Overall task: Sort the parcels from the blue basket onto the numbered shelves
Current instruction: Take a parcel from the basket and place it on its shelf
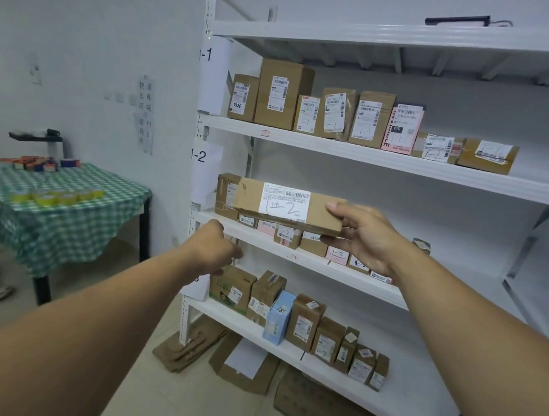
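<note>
Clearly, a long cardboard parcel [286,205], hand-marked "1-2" on its white label, was pinched at its right end by the right hand [363,239] above the left front edge of the shelf [311,264] tagged "1-2" [199,156]. The left hand [211,245] was curled just below that edge; whether anything was held could not be told.

A parcel sorting room is shown. A tall white metal rack [381,34] is set against the wall. Its levels are marked with paper signs, "1-1" [210,55] and "1-2" [201,156]. The shelves are filled with rows of brown boxes [283,92], and printed labels with bar codes are stuck on them. Numbers are written by hand on some labels. Flat cardboard [188,346] is laid on the floor under the rack. Yellow rolls [55,197] that look like tape are kept on a table [75,233] with a green checked cloth. A paper notice [145,113] is stuck on the wall
</note>
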